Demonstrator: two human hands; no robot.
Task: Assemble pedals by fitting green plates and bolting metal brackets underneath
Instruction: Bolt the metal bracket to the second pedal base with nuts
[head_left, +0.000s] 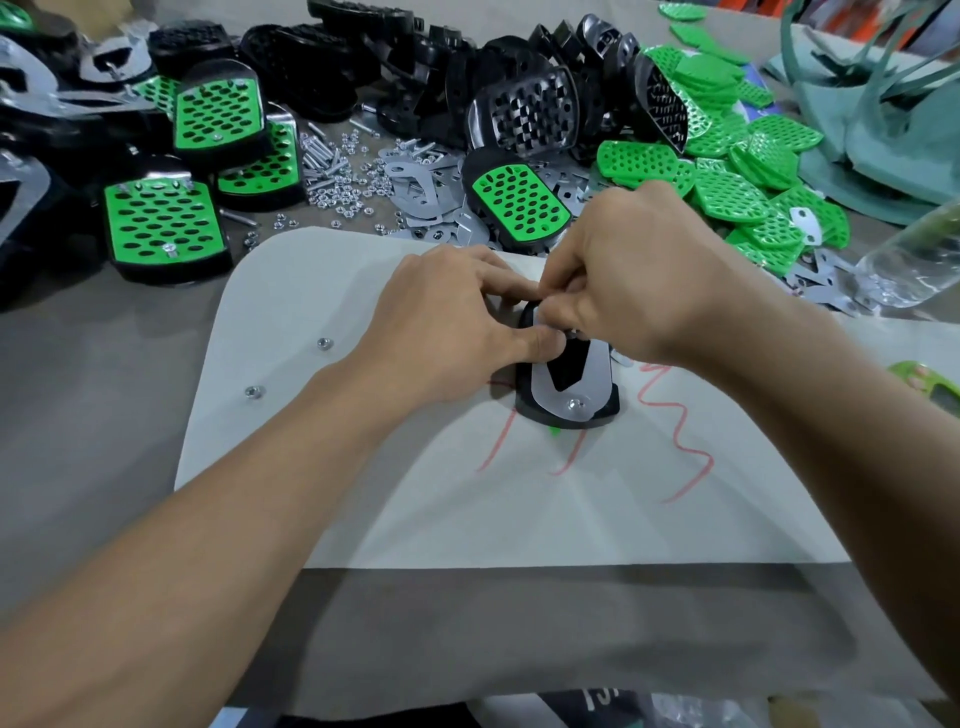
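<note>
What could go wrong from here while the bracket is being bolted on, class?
The right hand hides the far end of the bracket, so a nut there might cross-thread or drop unseen. The left hand grips the pedal; its forearm could sweep the loose nuts off the white sheet.

Only one camera looks here. It sits on the person's head and looks forward and down at the worktop (104, 364). It is very near: the pedal (566, 364) lies a bit above the middle of the view, with the left hand (447, 332) and right hand (634, 280) on it. Both arms reach in from below the pedal. Past the pedal the view goes as far as the heaps of parts (415, 67)
</note>
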